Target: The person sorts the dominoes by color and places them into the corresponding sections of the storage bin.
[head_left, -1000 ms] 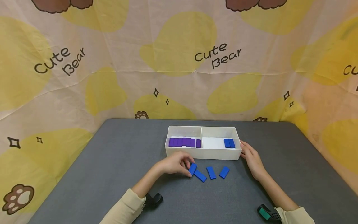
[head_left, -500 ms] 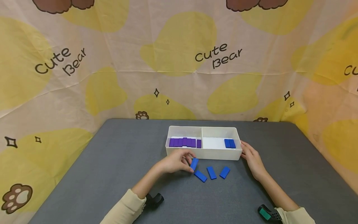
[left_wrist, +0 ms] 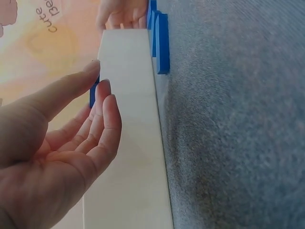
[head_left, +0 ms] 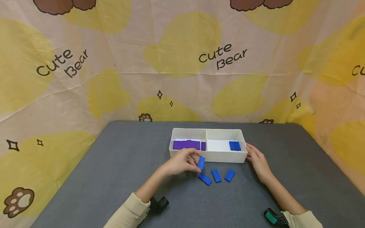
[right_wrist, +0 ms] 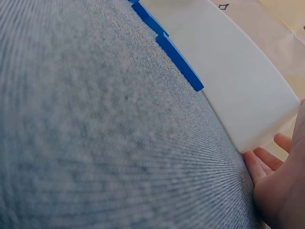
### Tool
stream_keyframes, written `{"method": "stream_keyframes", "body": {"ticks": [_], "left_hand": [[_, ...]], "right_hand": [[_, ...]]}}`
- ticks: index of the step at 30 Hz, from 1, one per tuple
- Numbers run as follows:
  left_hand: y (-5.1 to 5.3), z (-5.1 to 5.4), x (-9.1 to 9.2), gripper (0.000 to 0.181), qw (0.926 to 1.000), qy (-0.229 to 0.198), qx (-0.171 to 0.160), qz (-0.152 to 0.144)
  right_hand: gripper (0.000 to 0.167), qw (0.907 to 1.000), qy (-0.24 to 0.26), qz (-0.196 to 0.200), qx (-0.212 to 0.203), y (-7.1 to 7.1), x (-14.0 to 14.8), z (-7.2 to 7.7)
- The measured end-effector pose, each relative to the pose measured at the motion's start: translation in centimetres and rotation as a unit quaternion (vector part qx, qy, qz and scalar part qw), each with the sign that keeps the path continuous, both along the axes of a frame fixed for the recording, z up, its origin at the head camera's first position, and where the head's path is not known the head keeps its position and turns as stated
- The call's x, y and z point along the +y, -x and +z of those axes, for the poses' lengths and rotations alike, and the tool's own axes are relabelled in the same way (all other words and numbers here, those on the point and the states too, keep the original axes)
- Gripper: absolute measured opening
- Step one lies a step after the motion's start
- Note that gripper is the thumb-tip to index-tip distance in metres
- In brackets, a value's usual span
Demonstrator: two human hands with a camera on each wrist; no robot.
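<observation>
My left hand (head_left: 180, 163) pinches a flat blue tile (head_left: 201, 163) between thumb and fingertips, just in front of a white two-part box (head_left: 225, 157). In the left wrist view only a sliver of that blue tile (left_wrist: 92, 97) shows behind the fingertips. On the right, my right hand (head_left: 259, 163) rests its extended fingers against the box's right end; some fingertips are hidden behind it. Several purple tiles (head_left: 186, 144) stand in a row in the left compartment. Two blue tiles (head_left: 235, 146) are side by side in the right one.
Three loose blue tiles lie on the grey table (head_left: 137, 145) before the box: a left one (head_left: 205, 179), a middle one (head_left: 216, 176) and a right one (head_left: 229, 175). A printed cloth (head_left: 182, 63) hangs behind the table.
My left hand has lifted the blue tile off the table beside the left loose tile and moved it slightly right and towards the box. My right hand stays at the box's end.
</observation>
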State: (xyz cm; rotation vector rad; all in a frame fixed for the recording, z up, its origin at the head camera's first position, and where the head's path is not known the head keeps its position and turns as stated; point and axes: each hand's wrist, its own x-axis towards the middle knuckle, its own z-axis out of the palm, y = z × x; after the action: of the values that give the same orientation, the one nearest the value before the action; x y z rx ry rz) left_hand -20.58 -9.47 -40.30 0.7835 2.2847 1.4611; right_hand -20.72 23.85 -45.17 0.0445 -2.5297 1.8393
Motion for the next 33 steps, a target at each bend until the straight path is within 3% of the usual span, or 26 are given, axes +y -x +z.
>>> {"method": "stream_keyframes", "body": {"ticks": [8, 14, 20, 28, 33], "left_hand": [[0.0, 0.7, 0.5, 0.046, 0.9999, -0.011, 0.004, 0.009], [0.5, 1.3, 1.2, 0.046, 0.9998, -0.013, 0.011, 0.012], [1.3, 2.1, 2.1, 0.047, 0.9996, -0.01, 0.002, 0.026], [2.7, 3.0, 3.9, 0.05, 0.9994, 0.006, 0.016, 0.031], [3.7, 3.4, 5.2, 0.05, 0.9989, 0.003, 0.002, 0.046]], "right_hand": [[0.065, 0.9999, -0.01, 0.003, -0.003, 0.0, 0.0, 0.1], [0.064, 1.0, 0.005, -0.001, 0.0, 0.0, 0.0, 0.1], [0.063, 0.9999, 0.013, -0.004, 0.002, -0.1, -0.1, 0.2], [0.062, 0.9999, 0.004, -0.011, -0.002, -0.2, -0.2, 0.3], [0.061, 0.9999, -0.002, -0.01, -0.004, -0.2, -0.1, 0.2]]}}
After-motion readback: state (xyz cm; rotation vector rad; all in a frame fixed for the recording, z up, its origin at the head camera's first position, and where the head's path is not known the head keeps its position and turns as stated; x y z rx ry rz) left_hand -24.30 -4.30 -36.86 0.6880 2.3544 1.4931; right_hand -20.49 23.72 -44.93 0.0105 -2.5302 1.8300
